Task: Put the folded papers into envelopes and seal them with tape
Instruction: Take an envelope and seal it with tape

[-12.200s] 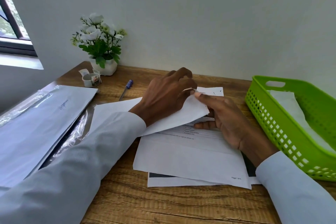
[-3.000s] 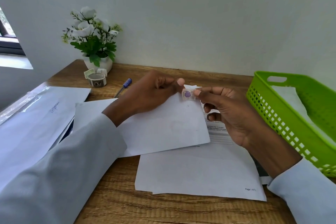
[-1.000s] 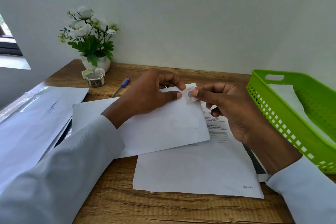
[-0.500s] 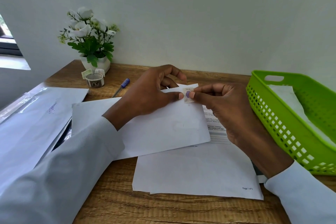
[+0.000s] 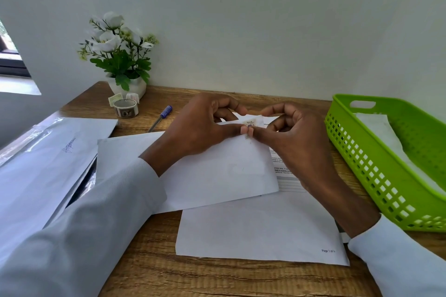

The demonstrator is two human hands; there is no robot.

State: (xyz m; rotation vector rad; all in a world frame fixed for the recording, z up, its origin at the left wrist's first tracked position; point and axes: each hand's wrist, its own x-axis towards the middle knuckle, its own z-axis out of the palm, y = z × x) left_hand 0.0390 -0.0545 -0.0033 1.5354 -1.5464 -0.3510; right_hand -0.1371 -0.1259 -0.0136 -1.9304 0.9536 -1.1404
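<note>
envelope (image 5: 212, 171) lay flat on the wooden desk (image 5: 217, 277), partly over a printed sheet (image 5: 260, 231), far edge toward the wall. small piece of tape (image 5: 249, 122) sat at that far edge, wrapped over it. left hand (image 5: 200, 125) came in from the left, palm down, wrist on the envelope, thumb stretched right with its tip on the tape, other fingers curled above the edge. right hand (image 5: 294, 132) mirrored it from the right, thumb tip pressed on the tape and touching the left thumb, index curled over the far side. both hands pinched the tape against the envelope edge, thumbs tip to tip. pale sleeves covered both forearms. tape roll (image 5: 126, 107) stood near the flower pot (image 5: 130, 85) at far left, well apart from the hands. pen (image 5: 160, 118) lay between roll and left hand. stack of envelopes (image 5: 41, 166) at left. green basket (image 5: 395, 159) at right held a white envelope (image 5: 383, 132).
</note>
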